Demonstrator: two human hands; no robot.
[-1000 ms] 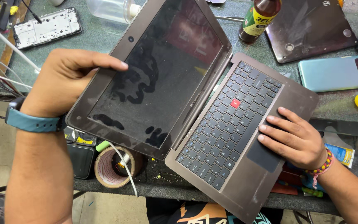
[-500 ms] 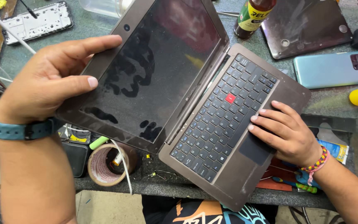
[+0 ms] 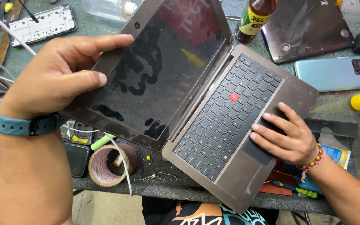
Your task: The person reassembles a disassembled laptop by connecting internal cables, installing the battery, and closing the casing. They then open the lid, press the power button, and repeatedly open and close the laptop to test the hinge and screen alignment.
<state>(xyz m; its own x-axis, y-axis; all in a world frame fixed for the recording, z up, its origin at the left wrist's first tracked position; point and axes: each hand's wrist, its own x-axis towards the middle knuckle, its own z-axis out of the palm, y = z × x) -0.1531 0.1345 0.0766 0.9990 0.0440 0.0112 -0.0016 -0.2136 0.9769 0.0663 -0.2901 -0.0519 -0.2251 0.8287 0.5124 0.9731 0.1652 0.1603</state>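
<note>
On a cluttered repair bench (image 3: 167, 183), the left hand (image 3: 59, 79) is gripping the brown laptop's (image 3: 196, 104) screen bezel, thumb pinching against fingers, while the right hand (image 3: 286, 135), fingers spread, is pressing the palm rest at near right; prying apparently needs steady, even pressure.

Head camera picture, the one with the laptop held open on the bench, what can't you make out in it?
- Laptop: its underside is hidden by its own body; the dark screen shows only reflections.
- Left hand: the fingers behind the lid are hidden by the lid.
- Right hand: it covers part of the palm rest.
- Bottle: its top is cut off by the upper edge.
- Second laptop: its lid is cut off by the upper edge.
- Tape roll: partly hidden by a white cable.
</note>
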